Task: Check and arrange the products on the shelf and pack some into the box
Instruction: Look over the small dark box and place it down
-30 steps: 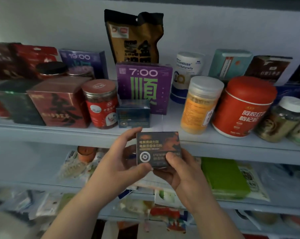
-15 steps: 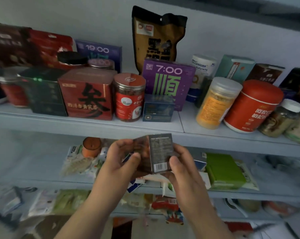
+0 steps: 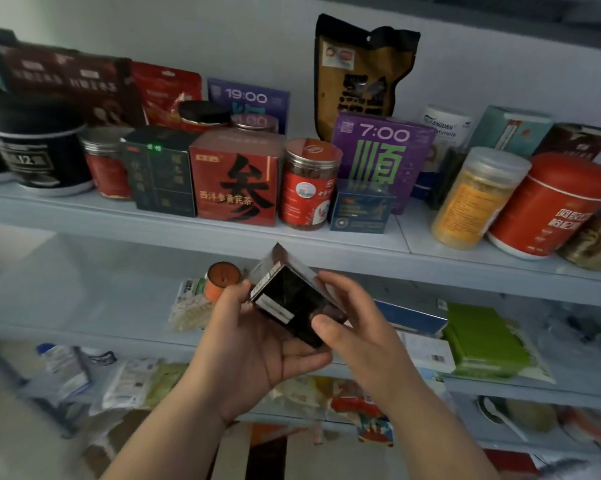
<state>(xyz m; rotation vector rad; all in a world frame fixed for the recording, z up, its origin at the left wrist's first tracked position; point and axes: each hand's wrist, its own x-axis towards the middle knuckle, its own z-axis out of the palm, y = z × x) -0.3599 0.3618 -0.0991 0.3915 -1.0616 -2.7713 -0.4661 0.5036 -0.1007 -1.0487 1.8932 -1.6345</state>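
Observation:
A small dark box (image 3: 288,296) is tilted between both my hands in front of the upper shelf edge (image 3: 326,247). My left hand (image 3: 254,344) cups it from below and the left, thumb on its side. My right hand (image 3: 354,327) grips its right end with curled fingers and thumb. A dark face with a white strip is turned toward me. On the shelf above stands a matching small blue box (image 3: 359,213), next to a red-lidded jar (image 3: 309,185) and a purple "7:00" box (image 3: 382,157).
The upper shelf is crowded: a red tea box (image 3: 235,185), a dark green box (image 3: 160,171), a black tub (image 3: 39,150), a yellow jar (image 3: 479,199), a red canister (image 3: 548,206). Lower shelves hold a green packet (image 3: 482,341), a blue box (image 3: 410,317) and several pouches.
Both hands have turned the small box over, from its printed front to its back and now a dark face. The view has shifted left along the shelf.

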